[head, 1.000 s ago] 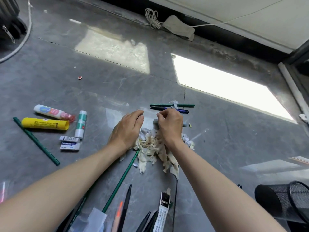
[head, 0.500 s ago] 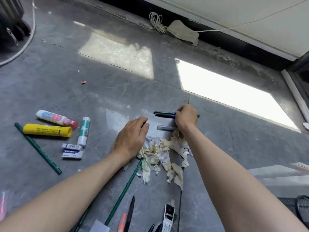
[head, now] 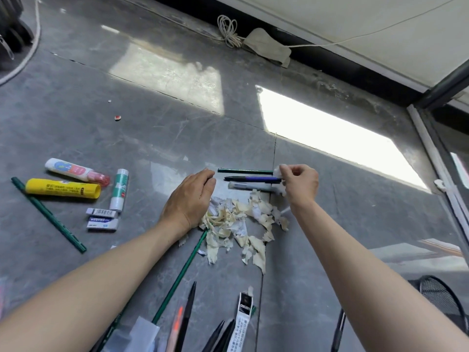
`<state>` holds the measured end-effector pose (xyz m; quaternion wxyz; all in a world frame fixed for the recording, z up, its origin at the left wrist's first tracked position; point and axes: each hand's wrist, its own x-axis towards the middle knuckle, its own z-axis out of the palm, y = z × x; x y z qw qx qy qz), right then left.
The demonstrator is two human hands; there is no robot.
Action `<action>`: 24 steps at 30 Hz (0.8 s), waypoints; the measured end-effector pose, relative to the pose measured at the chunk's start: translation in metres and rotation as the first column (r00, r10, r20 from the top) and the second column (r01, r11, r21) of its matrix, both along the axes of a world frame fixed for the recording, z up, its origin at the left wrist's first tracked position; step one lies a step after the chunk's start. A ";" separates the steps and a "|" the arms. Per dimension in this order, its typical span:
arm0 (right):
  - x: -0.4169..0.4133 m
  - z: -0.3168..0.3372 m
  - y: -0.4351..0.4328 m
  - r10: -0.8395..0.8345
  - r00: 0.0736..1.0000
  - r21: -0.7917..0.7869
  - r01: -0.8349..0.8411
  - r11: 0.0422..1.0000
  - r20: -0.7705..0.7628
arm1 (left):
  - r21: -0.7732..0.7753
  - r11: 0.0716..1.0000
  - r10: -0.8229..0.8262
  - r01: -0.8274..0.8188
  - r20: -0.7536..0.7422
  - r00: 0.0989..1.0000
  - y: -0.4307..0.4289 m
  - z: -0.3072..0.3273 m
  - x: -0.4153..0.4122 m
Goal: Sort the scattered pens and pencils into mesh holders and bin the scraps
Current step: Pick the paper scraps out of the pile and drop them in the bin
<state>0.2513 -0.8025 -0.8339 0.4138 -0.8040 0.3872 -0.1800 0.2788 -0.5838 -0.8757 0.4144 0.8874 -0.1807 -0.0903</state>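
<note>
Mesh holder [head: 444,306] half beyond frame edge

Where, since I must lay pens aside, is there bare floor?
Bare floor lies between the green-white glue stick and the left hand, beyond the green pencil toward the sunlit patch, and right of the right hand, which pinches a white scrap. Crowded: the scrap pile between the hands, the pens nearest the camera.

Grey tiled floor [head: 76,118], sunlit patch [head: 330,138], pale wall [head: 355,19]

Glossy gray stone floor [head: 127,138], torn matt paper scraps [head: 238,222], shiny plastic glue stick [head: 63,190], wire-mesh holder [head: 441,298].
</note>
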 end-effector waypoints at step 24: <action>-0.102 -0.009 0.023 0.324 0.871 -0.263 -0.432 0.863 -0.368 | -0.122 0.971 -0.231 0.205 -0.273 0.934 -0.068 0.028 -0.054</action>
